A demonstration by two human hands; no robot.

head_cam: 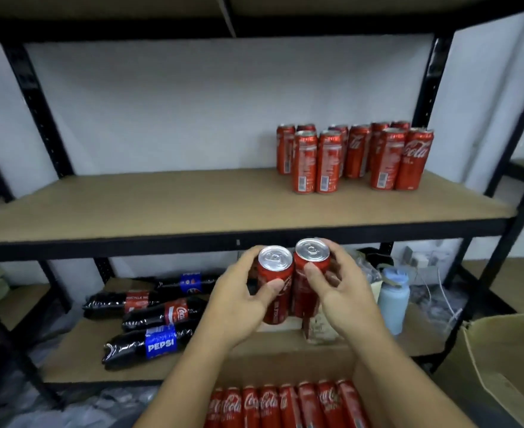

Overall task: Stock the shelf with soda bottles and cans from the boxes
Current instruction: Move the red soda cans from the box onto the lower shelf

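Two held cans (276, 285), red Coca-Cola, touch just below the middle shelf (131, 205) front edge, one grasped in the left grip (236, 307), one in the right grip (344, 298). About ten Coca-Cola shelf cans (356, 156) stand near its right end. Four bottles (149, 344), Pepsi and Coca-Cola, lie on the lower shelf (78, 366). Eight boxed cans (285, 403) show.

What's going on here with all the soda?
A person is stocking shelves. The left hand holds one red Coca-Cola can and the right hand holds a second red can, side by side just below the wooden middle shelf. A cluster of red cans already stands at that shelf's right end. More red cans lie in the brown cardboard box below, and dark plastic soda bottles lie on the lower shelf.
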